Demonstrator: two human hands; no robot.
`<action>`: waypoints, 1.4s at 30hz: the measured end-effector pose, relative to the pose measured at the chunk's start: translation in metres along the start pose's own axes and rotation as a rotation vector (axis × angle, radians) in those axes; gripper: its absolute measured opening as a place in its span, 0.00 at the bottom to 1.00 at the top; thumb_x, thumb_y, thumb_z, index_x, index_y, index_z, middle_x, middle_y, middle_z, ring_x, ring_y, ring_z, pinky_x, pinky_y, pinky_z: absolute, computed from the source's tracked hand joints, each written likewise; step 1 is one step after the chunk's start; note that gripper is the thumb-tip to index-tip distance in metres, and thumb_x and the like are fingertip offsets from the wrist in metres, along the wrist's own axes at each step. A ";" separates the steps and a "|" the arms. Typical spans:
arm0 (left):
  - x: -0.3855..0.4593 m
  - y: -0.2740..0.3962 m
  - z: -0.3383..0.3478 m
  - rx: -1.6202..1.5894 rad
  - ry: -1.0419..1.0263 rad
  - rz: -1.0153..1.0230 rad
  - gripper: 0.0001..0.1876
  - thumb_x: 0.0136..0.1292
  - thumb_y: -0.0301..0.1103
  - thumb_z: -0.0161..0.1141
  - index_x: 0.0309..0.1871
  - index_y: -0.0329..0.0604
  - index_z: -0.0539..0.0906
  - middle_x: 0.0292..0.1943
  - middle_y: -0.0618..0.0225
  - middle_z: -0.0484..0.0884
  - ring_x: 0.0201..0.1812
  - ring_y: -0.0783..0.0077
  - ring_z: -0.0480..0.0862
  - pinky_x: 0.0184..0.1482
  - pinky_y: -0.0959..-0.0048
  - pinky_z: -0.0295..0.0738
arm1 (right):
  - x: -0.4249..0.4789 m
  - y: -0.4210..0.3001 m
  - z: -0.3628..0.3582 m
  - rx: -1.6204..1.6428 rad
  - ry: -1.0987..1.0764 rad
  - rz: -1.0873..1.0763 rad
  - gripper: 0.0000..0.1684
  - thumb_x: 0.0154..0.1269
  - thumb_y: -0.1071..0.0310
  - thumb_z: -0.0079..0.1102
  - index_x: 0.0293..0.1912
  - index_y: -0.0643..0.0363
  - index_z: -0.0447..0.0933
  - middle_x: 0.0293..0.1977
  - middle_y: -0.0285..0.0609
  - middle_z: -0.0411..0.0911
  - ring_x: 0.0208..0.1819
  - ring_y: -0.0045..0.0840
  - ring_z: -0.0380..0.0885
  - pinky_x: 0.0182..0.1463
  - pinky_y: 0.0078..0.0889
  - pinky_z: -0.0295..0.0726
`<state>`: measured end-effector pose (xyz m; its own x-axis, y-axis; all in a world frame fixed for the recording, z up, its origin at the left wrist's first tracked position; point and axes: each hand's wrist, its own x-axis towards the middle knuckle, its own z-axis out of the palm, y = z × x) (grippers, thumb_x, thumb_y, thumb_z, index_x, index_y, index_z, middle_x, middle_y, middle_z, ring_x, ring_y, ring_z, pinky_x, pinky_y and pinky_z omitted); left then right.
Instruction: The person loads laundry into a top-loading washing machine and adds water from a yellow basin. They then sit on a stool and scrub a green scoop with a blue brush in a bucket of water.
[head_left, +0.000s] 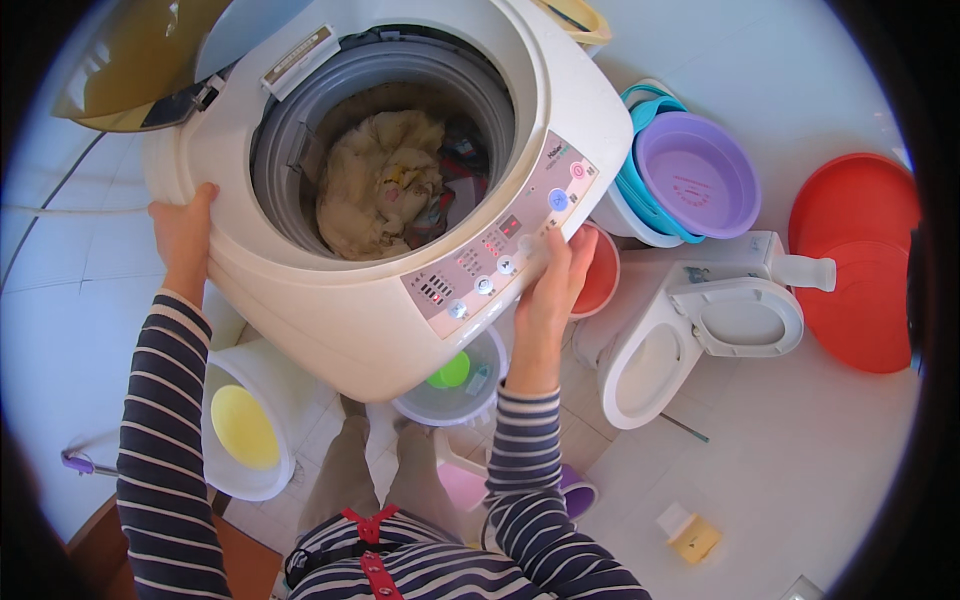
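Before me stands a white Haier top-loading washing machine (322, 307), its lid (135, 60) raised at the upper left. A bundle of cream cloth (375, 187) lies in the grey drum, with darker red and blue laundry (457, 180) beside it. My left hand (185, 232) grips the machine's left edge. At the right front edge is my right hand (555, 296), its thumb by the control panel (502, 240) and its fingers on the casing edge. Several red lights glow on the panel, along with a small red display.
A white toilet (649, 375) with its lid up stands to the right, below stacked purple (697, 176) and turquoise basins. A large red basin (847, 262) leans on the wall. Near my feet are a white bucket (281, 450) holding a yellow basin (244, 427) and a translucent tub (420, 409).
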<state>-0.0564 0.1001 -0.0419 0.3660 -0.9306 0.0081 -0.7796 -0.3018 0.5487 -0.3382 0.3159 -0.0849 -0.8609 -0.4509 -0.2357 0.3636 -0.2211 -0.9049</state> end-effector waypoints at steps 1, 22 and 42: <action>-0.003 0.001 -0.001 0.000 0.000 0.002 0.40 0.41 0.48 0.65 0.50 0.24 0.65 0.45 0.44 0.76 0.47 0.50 0.77 0.51 0.66 0.69 | 0.010 -0.003 0.001 0.074 -0.043 0.056 0.44 0.59 0.70 0.54 0.66 0.66 0.40 0.63 0.50 0.54 0.62 0.32 0.58 0.63 0.30 0.57; 0.001 0.000 -0.004 0.040 0.018 0.029 0.43 0.39 0.49 0.66 0.50 0.18 0.63 0.48 0.41 0.74 0.49 0.48 0.76 0.54 0.66 0.67 | 0.041 0.030 -0.040 0.235 -0.270 0.118 0.48 0.61 0.52 0.55 0.68 0.59 0.36 0.66 0.48 0.47 0.66 0.33 0.51 0.66 0.37 0.51; 0.086 -0.021 -0.018 -0.355 -0.382 0.009 0.29 0.39 0.43 0.68 0.39 0.26 0.75 0.35 0.56 0.78 0.33 0.62 0.79 0.38 0.69 0.76 | -0.347 0.173 -0.360 -0.620 0.321 1.065 0.22 0.58 0.59 0.54 0.53 0.55 0.70 0.41 0.34 0.78 0.44 0.20 0.77 0.39 0.29 0.70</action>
<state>0.0006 0.0297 -0.0375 0.0964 -0.9621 -0.2550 -0.5376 -0.2660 0.8002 -0.1054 0.7456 -0.2872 -0.3257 0.0925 -0.9409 0.7732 0.5989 -0.2087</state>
